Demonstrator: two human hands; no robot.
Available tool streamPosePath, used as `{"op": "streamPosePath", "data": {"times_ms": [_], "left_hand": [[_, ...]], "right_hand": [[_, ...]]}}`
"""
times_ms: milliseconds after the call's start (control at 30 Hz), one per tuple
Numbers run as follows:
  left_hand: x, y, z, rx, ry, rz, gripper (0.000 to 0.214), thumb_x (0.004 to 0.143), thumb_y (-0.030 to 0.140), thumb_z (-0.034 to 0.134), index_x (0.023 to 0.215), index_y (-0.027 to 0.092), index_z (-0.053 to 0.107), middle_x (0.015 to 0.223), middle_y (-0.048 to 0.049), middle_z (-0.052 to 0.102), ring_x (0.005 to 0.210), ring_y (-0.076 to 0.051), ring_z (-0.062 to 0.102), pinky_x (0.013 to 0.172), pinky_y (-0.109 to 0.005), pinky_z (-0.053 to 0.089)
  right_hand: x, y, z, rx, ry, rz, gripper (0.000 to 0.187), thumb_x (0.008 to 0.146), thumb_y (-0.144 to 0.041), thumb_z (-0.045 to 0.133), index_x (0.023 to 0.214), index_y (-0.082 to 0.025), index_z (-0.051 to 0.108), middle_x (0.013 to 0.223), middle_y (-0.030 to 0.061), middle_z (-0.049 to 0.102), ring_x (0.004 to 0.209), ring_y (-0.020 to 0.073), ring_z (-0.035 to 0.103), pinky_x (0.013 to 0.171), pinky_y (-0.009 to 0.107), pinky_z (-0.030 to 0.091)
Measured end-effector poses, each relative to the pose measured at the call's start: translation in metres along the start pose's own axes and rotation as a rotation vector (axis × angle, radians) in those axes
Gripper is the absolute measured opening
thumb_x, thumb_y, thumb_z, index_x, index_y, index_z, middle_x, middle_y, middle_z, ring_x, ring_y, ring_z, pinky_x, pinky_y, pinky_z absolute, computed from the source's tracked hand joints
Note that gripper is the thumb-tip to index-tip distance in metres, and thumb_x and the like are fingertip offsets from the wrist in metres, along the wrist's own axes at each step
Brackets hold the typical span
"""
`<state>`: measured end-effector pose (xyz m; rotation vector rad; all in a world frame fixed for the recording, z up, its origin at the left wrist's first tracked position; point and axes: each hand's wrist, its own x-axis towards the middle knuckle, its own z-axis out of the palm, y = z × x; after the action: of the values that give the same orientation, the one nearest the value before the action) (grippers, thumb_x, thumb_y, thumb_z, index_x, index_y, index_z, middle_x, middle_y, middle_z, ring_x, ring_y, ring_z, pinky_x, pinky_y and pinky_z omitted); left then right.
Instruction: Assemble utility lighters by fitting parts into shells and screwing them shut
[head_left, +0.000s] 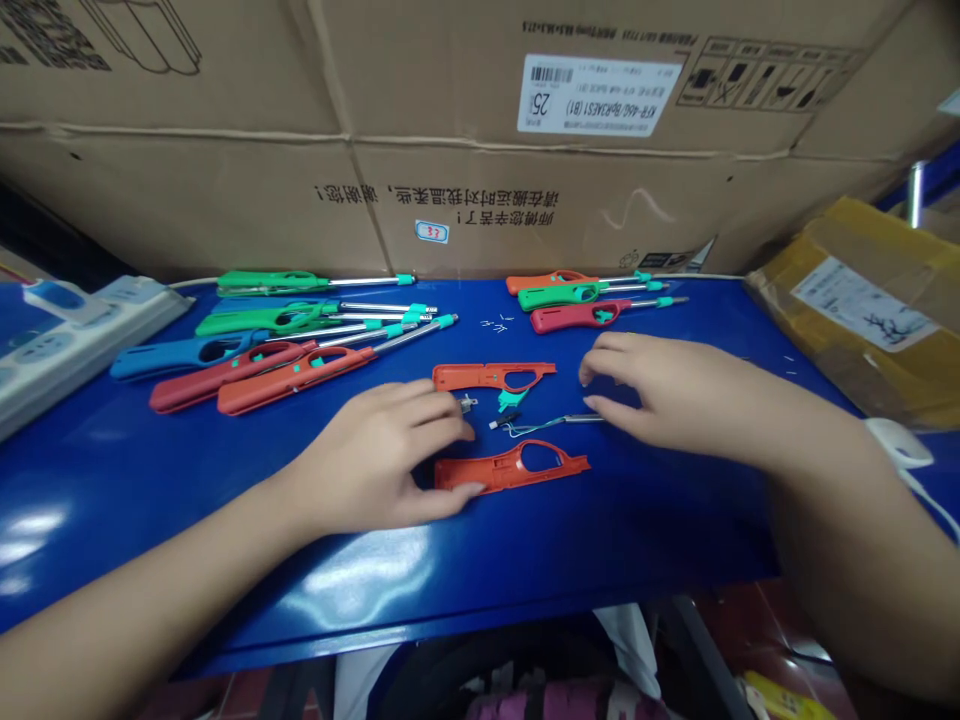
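Observation:
My left hand (390, 455) is open, thumb and fingers apart. Its thumb tip lies at the left end of an orange lighter shell half (506, 468), while its fingers are beside a small metal part (468, 404). Behind lies the other orange shell half (480, 376), with a turquoise trigger (511, 399) just in front of it. A small black igniter with wires (504, 424) runs to a thin metal tube (581, 418). The tube's right end is hidden by my right hand (637, 385), which is open with thumb and fingertips spread; whether it touches the tube I cannot tell.
Several assembled lighters (289, 380) lie at the back left, and 3 more (574, 316) at the back right. Tiny white bits (495, 325) are scattered between. A power strip (82, 330) stands left, a taped carton (862, 310) right. A large cardboard box (450, 160) walls the back.

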<state>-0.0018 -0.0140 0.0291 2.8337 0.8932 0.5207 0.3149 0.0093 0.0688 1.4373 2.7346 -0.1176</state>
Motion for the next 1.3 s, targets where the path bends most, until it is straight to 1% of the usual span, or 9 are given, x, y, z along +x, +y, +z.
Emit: {"op": "streamPosePath", "data": {"times_ms": [100, 167, 433, 567, 733, 833, 1100, 1200, 1300], "left_hand": [[-0.001, 0.004, 0.005, 0.001, -0.079, 0.015, 0.03, 0.09, 0.05, 0.067, 0.097, 0.021, 0.07, 0.09, -0.0028, 0.07, 0.081, -0.021, 0.065, 0.074, -0.036, 0.05], [0.0, 0.004, 0.006, 0.005, -0.095, 0.013, 0.026, 0.091, 0.046, 0.066, 0.094, 0.02, 0.069, 0.087, -0.0021, 0.069, 0.078, -0.02, 0.064, 0.074, -0.035, 0.049], [0.002, -0.003, -0.004, 0.045, -0.107, -0.023, 0.019, 0.089, 0.039, 0.065, 0.092, 0.02, 0.067, 0.086, -0.0005, 0.068, 0.077, -0.019, 0.062, 0.071, -0.033, 0.044], [0.002, -0.004, -0.002, 0.036, -0.101, -0.041, 0.019, 0.089, 0.039, 0.065, 0.092, 0.02, 0.067, 0.086, -0.0005, 0.067, 0.078, -0.019, 0.062, 0.07, -0.032, 0.043], [0.001, -0.007, 0.0, 0.004, -0.082, -0.037, 0.018, 0.089, 0.038, 0.066, 0.092, 0.02, 0.067, 0.085, 0.0005, 0.067, 0.078, -0.018, 0.062, 0.07, -0.031, 0.044], [0.001, -0.009, -0.001, 0.021, -0.073, -0.028, 0.018, 0.089, 0.039, 0.065, 0.091, 0.02, 0.067, 0.086, 0.0005, 0.067, 0.078, -0.018, 0.062, 0.069, -0.031, 0.044], [0.0, -0.014, 0.001, 0.083, 0.003, -0.031, 0.03, 0.081, 0.047, 0.075, 0.088, 0.019, 0.07, 0.083, -0.001, 0.069, 0.078, -0.021, 0.067, 0.066, -0.031, 0.044], [0.0, -0.015, 0.005, 0.034, 0.051, -0.095, 0.04, 0.079, 0.056, 0.077, 0.084, 0.018, 0.07, 0.079, -0.0014, 0.07, 0.073, -0.02, 0.068, 0.061, -0.03, 0.043], [0.001, -0.015, 0.007, -0.055, 0.104, -0.154, 0.037, 0.083, 0.055, 0.075, 0.087, 0.018, 0.071, 0.082, -0.0006, 0.072, 0.074, -0.017, 0.069, 0.063, -0.027, 0.045]], "right_hand": [[-0.003, -0.005, 0.003, 0.033, -0.141, -0.044, 0.01, 0.089, -0.032, 0.064, 0.093, -0.023, 0.063, 0.099, 0.0047, 0.063, 0.077, 0.02, 0.06, 0.062, 0.032, 0.039], [0.001, -0.01, 0.009, 0.084, -0.175, -0.089, 0.007, 0.094, -0.023, 0.055, 0.089, -0.022, 0.06, 0.096, 0.0045, 0.062, 0.077, 0.0184, 0.058, 0.064, 0.032, 0.039], [0.019, -0.011, 0.024, 0.399, -0.011, -0.093, 0.015, 0.1, -0.034, 0.054, 0.091, -0.022, 0.054, 0.088, 0.0009, 0.063, 0.075, 0.0158, 0.055, 0.066, 0.03, 0.041], [0.018, -0.014, 0.025, 0.462, 0.087, -0.088, 0.01, 0.099, -0.032, 0.056, 0.096, -0.022, 0.056, 0.087, 0.0001, 0.063, 0.074, 0.0145, 0.056, 0.066, 0.028, 0.042], [0.019, -0.016, 0.025, 0.526, 0.238, -0.163, 0.01, 0.097, -0.029, 0.06, 0.095, -0.021, 0.055, 0.089, 0.0005, 0.061, 0.075, 0.0132, 0.056, 0.068, 0.026, 0.045], [0.019, -0.015, 0.025, 0.527, 0.274, -0.209, 0.012, 0.096, -0.03, 0.063, 0.094, -0.021, 0.055, 0.09, 0.0013, 0.06, 0.076, 0.0133, 0.055, 0.069, 0.026, 0.045], [0.02, -0.016, 0.03, 0.559, 0.202, -0.275, 0.006, 0.097, -0.024, 0.061, 0.094, -0.021, 0.056, 0.087, -0.0009, 0.061, 0.074, 0.0115, 0.055, 0.067, 0.024, 0.043], [0.021, -0.016, 0.031, 0.582, 0.123, -0.252, 0.006, 0.097, -0.025, 0.061, 0.094, -0.021, 0.057, 0.084, -0.0022, 0.063, 0.072, 0.0112, 0.056, 0.067, 0.024, 0.042], [0.019, -0.019, 0.029, 0.566, 0.068, -0.22, 0.008, 0.098, -0.028, 0.06, 0.095, -0.021, 0.057, 0.085, -0.0023, 0.064, 0.071, 0.0115, 0.056, 0.065, 0.025, 0.041]]}}
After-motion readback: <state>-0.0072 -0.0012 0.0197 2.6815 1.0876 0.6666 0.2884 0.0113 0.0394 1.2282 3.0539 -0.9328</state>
